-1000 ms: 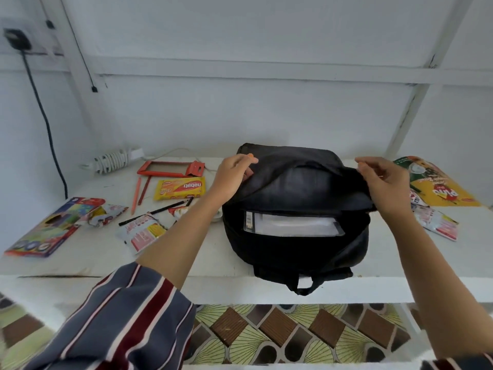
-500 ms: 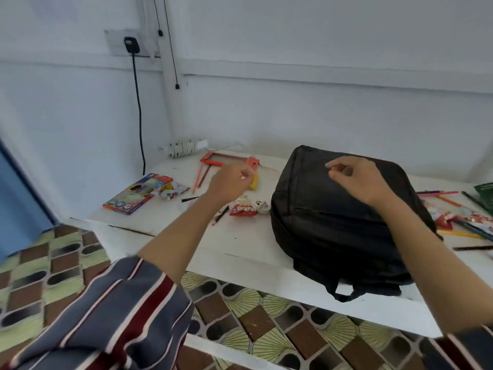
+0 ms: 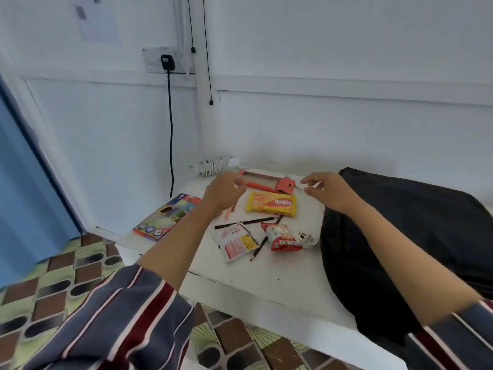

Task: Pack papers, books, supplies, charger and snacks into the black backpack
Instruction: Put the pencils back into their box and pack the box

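The black backpack (image 3: 416, 236) lies on the white table (image 3: 266, 279) at the right, its flap down. My left hand (image 3: 224, 193) hovers over the table's far left part, fingers curled and apart, holding nothing. My right hand (image 3: 328, 190) floats left of the backpack, fingers loosely spread and empty. Between and below the hands lie a yellow wafer pack (image 3: 272, 204), a red and white snack pack (image 3: 286, 237), a pink and white sachet (image 3: 236, 240) and black pencils (image 3: 246, 222). A white coiled charger (image 3: 213, 164) rests at the back by the wall.
A colourful crayon box (image 3: 166, 218) sits near the table's left edge. An orange frame and orange pencils (image 3: 262, 184) lie at the back. A black plug and cable (image 3: 168, 108) hang on the wall. Patterned floor tiles (image 3: 53, 279) lie below; a blue door stands at the left.
My hands let go of the backpack and moved left over the loose supplies. The backpack's flap fell shut over the white papers. My view swung left and down.
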A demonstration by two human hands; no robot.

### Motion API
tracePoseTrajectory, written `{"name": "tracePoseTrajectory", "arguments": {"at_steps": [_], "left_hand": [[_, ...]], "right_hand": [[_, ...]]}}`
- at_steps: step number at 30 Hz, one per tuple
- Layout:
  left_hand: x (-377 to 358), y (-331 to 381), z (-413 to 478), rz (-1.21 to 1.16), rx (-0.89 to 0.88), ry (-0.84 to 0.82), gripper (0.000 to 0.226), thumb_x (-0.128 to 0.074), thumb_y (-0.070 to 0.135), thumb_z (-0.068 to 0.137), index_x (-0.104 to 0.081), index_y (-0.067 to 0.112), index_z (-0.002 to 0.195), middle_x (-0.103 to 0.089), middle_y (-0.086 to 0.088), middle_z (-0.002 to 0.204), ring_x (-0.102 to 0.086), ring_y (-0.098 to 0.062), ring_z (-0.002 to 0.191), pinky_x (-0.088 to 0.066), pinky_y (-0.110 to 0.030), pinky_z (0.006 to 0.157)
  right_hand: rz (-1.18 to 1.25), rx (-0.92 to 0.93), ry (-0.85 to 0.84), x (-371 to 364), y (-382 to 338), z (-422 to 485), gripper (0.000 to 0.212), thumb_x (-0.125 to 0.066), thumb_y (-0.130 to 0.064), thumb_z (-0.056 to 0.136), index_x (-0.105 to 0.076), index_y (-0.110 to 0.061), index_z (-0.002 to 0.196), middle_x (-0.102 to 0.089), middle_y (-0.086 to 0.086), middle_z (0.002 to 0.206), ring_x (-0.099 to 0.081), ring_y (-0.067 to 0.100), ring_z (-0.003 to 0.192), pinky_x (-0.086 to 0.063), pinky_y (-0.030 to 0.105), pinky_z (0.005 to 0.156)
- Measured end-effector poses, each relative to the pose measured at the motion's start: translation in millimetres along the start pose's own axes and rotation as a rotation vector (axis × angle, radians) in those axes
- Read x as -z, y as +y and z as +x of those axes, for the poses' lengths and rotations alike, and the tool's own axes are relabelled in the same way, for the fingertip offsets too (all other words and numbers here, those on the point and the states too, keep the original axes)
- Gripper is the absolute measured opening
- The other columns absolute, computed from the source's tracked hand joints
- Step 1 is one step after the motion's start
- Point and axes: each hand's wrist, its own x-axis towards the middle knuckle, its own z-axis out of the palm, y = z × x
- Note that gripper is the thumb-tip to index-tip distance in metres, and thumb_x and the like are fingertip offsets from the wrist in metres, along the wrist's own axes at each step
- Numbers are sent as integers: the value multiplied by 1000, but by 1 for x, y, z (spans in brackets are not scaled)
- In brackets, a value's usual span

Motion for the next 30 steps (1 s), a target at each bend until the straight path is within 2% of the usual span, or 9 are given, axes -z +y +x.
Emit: {"name": "tracePoseTrajectory", "arguments": {"at_steps": [5, 11, 13, 16, 18, 22, 25, 30], "left_hand": [[3, -30, 35, -3, -19, -52, 19, -56, 22, 90, -64, 20, 107, -58, 3, 100, -56, -19, 96, -46, -39, 91], [-6, -61, 82, -16, 16, -177, 32, -55, 20, 90, -55, 16, 122, -55, -7, 117, -53, -22, 107, -39, -28, 87], [-12, -66, 96, -17, 31, -213, 34, -53, 18, 91, -53, 14, 125, -53, -8, 121, -51, -24, 109, -37, -26, 86], [-24, -77, 119, 36, 42, -295, 33, -51, 16, 92, -54, 13, 125, -52, -9, 127, -50, -23, 114, -37, -28, 91], [-33, -83, 133, 55, 64, -326, 35, -49, 17, 93, -52, 13, 128, -51, -10, 131, -49, -23, 118, -37, -29, 96], [-45, -88, 154, 93, 97, -360, 36, -40, 13, 97, -46, 8, 132, -48, -15, 135, -46, -27, 121, -34, -28, 95], [-54, -90, 169, 138, 99, -372, 38, -29, 6, 99, -38, -1, 135, -42, -20, 140, -42, -30, 127, -32, -32, 100], [-76, -101, 187, 154, 131, -385, 38, -27, 9, 99, -39, 5, 135, -46, -19, 137, -45, -33, 124, -34, -36, 102]], "right_hand": [[59, -60, -44, -28, -13, 53, 20, -54, -10, 91, -65, -12, 108, -59, 2, 95, -53, 14, 77, -40, 21, 62], [78, -226, -68, -66, -2, 91, 30, -52, -9, 90, -61, -13, 118, -58, 10, 119, -51, 19, 95, -38, 25, 77], [91, -319, -68, -77, 8, 99, 33, -51, -10, 91, -59, -12, 123, -55, 11, 128, -54, 25, 105, -40, 26, 80], [73, -399, -61, -90, 27, 113, 36, -50, -13, 92, -56, -14, 127, -50, 10, 137, -49, 27, 120, -38, 29, 94], [111, -446, -47, -95, 38, 125, 37, -50, -12, 91, -57, -14, 127, -49, 9, 139, -46, 26, 124, -36, 28, 97], [137, -519, -77, -99, 50, 147, 38, -49, -8, 91, -56, -12, 128, -47, 11, 139, -49, 28, 119, -39, 28, 91], [121, -567, -101, -104, 55, 160, 37, -49, -9, 89, -58, -11, 125, -54, 13, 132, -54, 29, 114, -42, 30, 91], [137, -631, -46, -115, 58, 176, 35, -47, -6, 86, -61, -13, 118, -63, 13, 116, -60, 28, 99, -48, 33, 84]]}}
